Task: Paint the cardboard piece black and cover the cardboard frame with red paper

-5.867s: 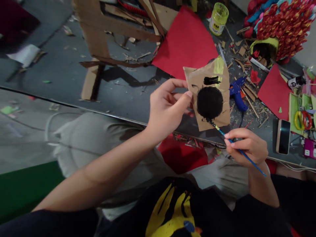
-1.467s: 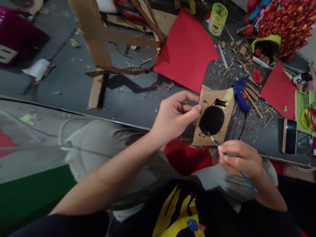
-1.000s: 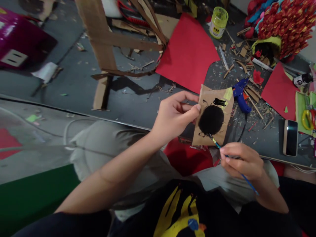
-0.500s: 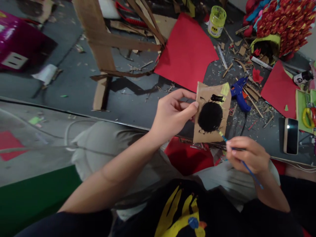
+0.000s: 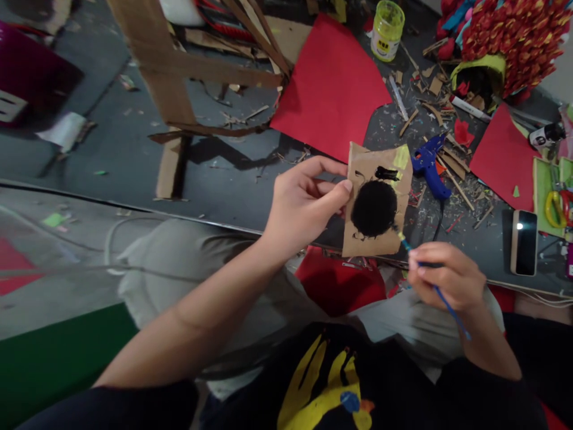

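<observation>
My left hand (image 5: 304, 206) pinches the left edge of a piece of brown cardboard (image 5: 358, 243), thumb on top. On the cardboard are a large black painted disc (image 5: 374, 208), a short thick black mark (image 5: 387, 173) above it and a yellow-green patch near the top right corner. Between the closed fingers of my right hand (image 5: 445, 278) is a thin blue paintbrush (image 5: 452, 310). Its tip is at the lower right edge of the disc.
A blue glue gun (image 5: 430, 167) lies just right of the cardboard among scraps. Behind are red paper (image 5: 333, 89), a yellow-green jar (image 5: 387, 31) and a cardboard frame (image 5: 168, 71). A phone (image 5: 523, 243) lies at the right near scissors (image 5: 556, 209).
The whole view has shifted slightly, so the table items sit a little further left. Both hands keep their holds, and the brush tip stays by the disc's lower right edge.
</observation>
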{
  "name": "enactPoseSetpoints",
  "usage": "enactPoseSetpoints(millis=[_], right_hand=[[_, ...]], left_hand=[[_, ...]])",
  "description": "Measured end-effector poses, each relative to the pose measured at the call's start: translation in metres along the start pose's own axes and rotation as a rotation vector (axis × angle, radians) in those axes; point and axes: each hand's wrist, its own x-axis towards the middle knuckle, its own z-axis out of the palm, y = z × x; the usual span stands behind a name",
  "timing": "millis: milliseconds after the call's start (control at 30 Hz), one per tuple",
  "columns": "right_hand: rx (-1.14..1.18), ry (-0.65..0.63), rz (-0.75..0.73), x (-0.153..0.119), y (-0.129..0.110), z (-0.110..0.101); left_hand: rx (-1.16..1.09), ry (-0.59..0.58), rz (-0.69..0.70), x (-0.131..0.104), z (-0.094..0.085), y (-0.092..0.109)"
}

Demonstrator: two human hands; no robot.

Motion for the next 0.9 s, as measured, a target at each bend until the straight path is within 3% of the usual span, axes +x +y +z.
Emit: enactPoseSetpoints(millis=[667, 767, 900], right_hand=[[0.054, -0.013, 0.01, -0.004, 0.0, 0.005], [0.068, 0.085, 0.041, -0.003, 0.011, 0.003], [0.219, 0.364, 0.319, -0.002, 0.047, -0.002]], left_hand=[[-0.048, 0.031, 0.008, 0.003, -0.002, -0.002], [-0.1, 0.052, -0.018, 0.008, -0.002, -0.004], [-0.215, 0.025, -0.076, 0.017, 0.003, -0.017]])
